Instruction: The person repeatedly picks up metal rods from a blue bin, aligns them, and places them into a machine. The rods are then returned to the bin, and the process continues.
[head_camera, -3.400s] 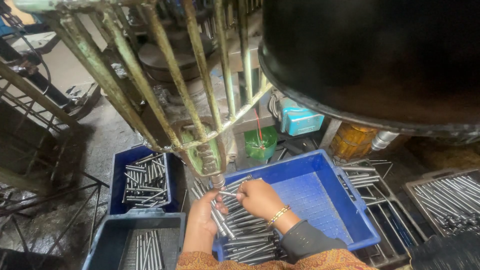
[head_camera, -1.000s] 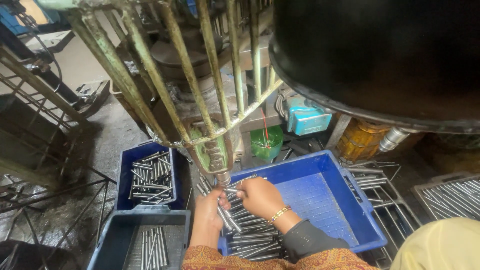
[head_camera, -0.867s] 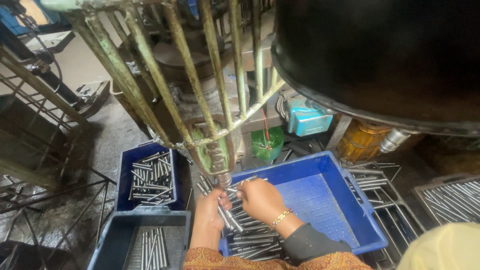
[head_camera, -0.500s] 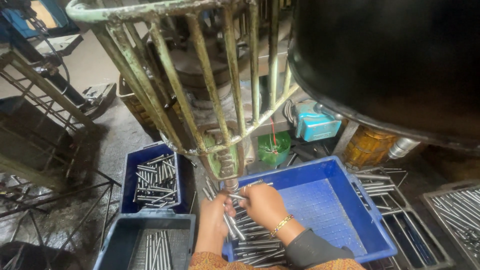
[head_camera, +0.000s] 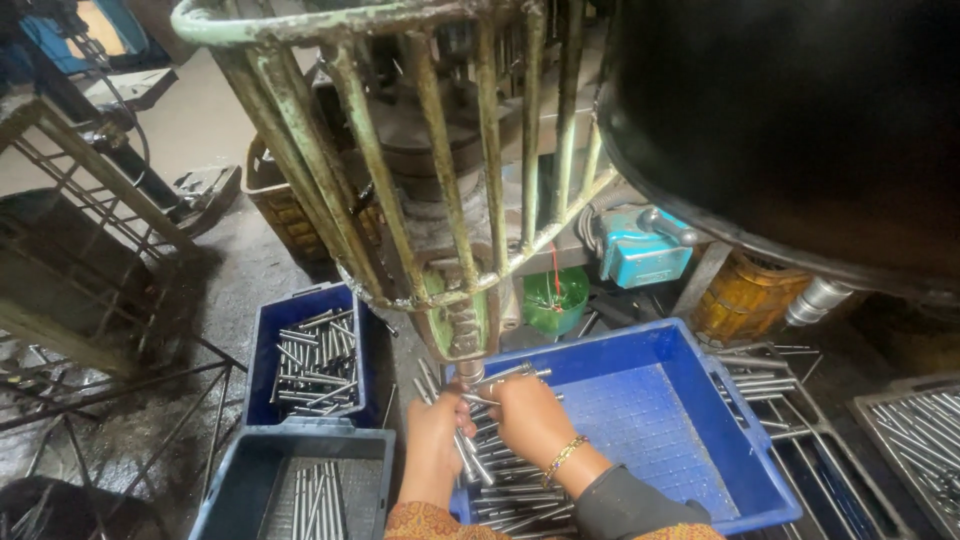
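At the near-left corner of the blue plastic crate (head_camera: 700, 420), the left hand (head_camera: 435, 440) and right hand (head_camera: 530, 420) had closed around a bundle of steel pins (head_camera: 470, 455), apparently mid-gathering; next, squaring their ends seemed called for.

- This is a metalworking workshop, grimy and crowded.
- A heavy machine stands behind a guard of worn green-painted bars (head_camera: 440, 180), with a big black drum (head_camera: 800, 120) hanging close beside it.
- Blue plastic crates (head_camera: 700, 420) on the stained concrete floor (head_camera: 180, 300) hold piles of short steel rods (head_camera: 315, 360).
- Wire racks (head_camera: 790, 390) at the right carry more rods, and welded metal frames (head_camera: 80, 210) lean at the left.
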